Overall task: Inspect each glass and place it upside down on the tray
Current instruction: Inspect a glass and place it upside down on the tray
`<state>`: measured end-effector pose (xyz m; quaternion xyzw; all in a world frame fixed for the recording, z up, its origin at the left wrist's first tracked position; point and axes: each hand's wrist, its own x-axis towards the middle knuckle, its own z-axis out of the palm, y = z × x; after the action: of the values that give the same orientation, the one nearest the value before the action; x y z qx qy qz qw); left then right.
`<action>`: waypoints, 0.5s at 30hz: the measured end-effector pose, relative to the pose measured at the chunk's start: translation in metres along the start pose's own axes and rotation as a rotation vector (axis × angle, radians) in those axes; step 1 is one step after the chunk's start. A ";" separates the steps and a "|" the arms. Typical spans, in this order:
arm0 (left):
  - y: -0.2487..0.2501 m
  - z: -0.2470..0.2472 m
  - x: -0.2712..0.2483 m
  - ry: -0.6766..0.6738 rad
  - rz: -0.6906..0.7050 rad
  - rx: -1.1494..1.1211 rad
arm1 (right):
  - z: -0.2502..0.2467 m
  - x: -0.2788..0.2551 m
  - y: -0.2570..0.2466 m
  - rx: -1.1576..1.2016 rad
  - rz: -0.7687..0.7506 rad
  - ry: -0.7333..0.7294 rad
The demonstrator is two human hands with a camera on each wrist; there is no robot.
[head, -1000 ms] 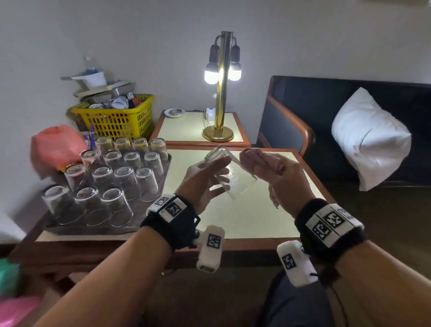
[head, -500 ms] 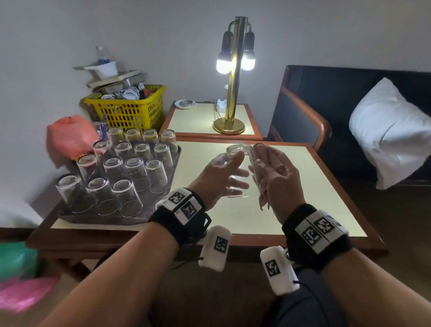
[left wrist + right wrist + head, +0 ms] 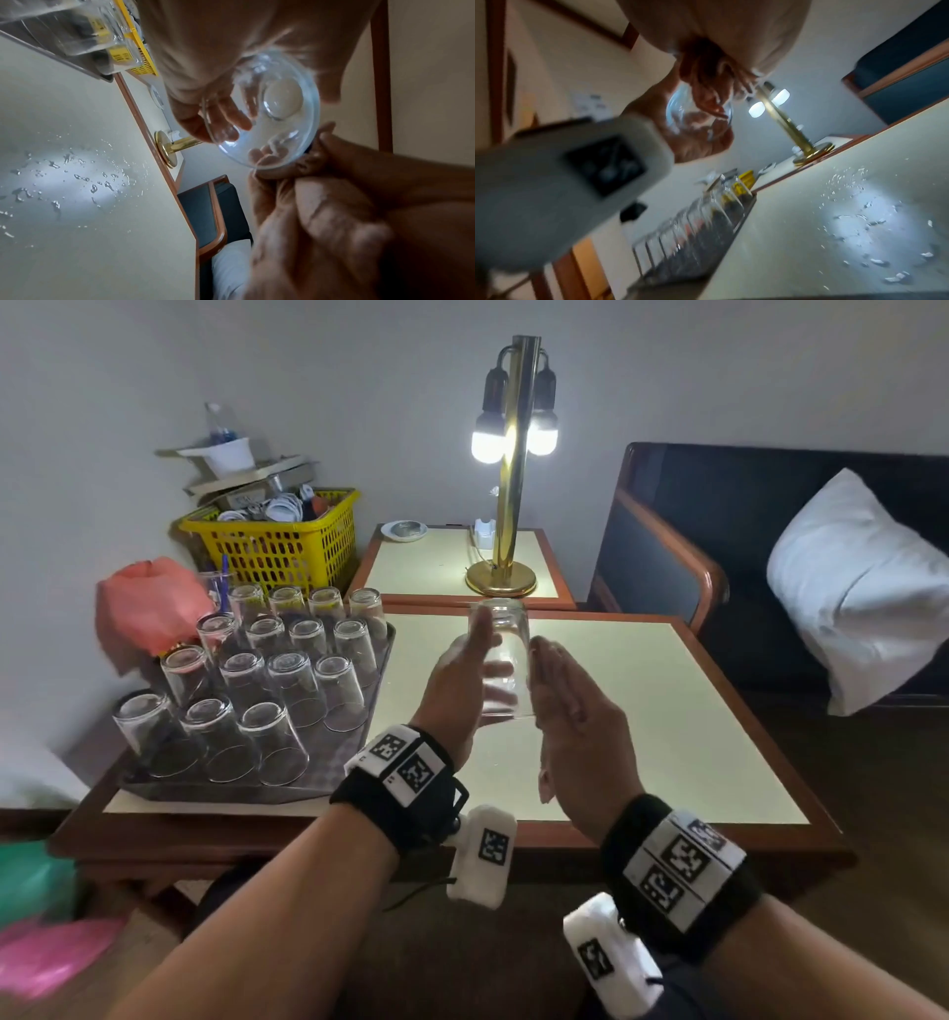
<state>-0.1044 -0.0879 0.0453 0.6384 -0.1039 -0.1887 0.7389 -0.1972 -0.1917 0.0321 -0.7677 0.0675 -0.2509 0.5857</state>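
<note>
One table (image 3: 642, 726): we saw its pale top wet with droplets (image 3: 77, 178) near the middle, a smaller side table (image 3: 441, 562) touching its far edge.
Sofa (image 3: 719, 516): at the right, with a white pillow (image 3: 852, 588) on it.
Tray (image 3: 354, 737): on the left of the table, where we counted about sixteen glasses (image 3: 287, 680) standing upside down in rows.
Basket (image 3: 277, 546): yellow, behind the tray.
Lamp (image 3: 508, 469): brass, lit, on the side table.
Left hand (image 3: 457, 690): we held the glass between thumb and curled fingers.
Right hand (image 3: 575, 716): fingers fairly straight, flat against the glass's right side.
Glass (image 3: 500, 660): base up, mouth down, held above the table, right of the tray and apart from it.
</note>
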 end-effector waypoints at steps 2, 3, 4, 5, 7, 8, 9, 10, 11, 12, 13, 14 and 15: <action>-0.004 -0.001 -0.001 -0.130 -0.083 0.015 | -0.004 0.013 0.003 0.010 0.009 0.078; -0.006 -0.001 -0.002 -0.184 -0.087 0.039 | -0.008 0.019 0.003 0.016 0.022 0.110; -0.007 -0.001 -0.003 -0.195 -0.070 0.050 | -0.009 0.021 0.002 0.020 0.032 0.117; -0.007 -0.003 -0.002 -0.158 -0.045 0.042 | -0.009 0.017 0.001 -0.001 0.010 0.084; -0.008 -0.003 0.003 -0.068 -0.022 -0.007 | -0.002 0.003 -0.001 -0.136 -0.071 -0.032; -0.007 -0.002 0.002 -0.061 -0.050 -0.031 | -0.002 0.002 0.002 -0.178 -0.096 -0.049; -0.008 -0.001 0.000 -0.093 -0.082 -0.038 | -0.004 0.006 0.005 -0.150 -0.074 -0.022; -0.009 0.001 -0.002 -0.142 -0.097 -0.012 | -0.007 0.013 0.004 -0.077 -0.027 0.023; -0.010 0.004 -0.003 -0.179 -0.090 0.017 | -0.011 0.019 0.006 -0.028 0.015 0.068; -0.011 0.006 -0.004 -0.175 -0.063 0.022 | -0.012 0.021 0.006 -0.016 0.032 0.092; -0.011 0.006 -0.003 -0.122 -0.027 0.009 | -0.011 0.017 0.004 -0.041 0.017 0.075; -0.010 0.006 -0.002 -0.062 -0.006 -0.031 | -0.009 0.011 0.002 -0.073 -0.011 0.037; -0.010 0.005 -0.001 -0.039 -0.018 -0.073 | -0.007 0.005 0.000 -0.090 -0.032 0.008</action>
<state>-0.1089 -0.0934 0.0366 0.6083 -0.1055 -0.2113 0.7578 -0.1962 -0.1994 0.0343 -0.7933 0.0687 -0.2601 0.5462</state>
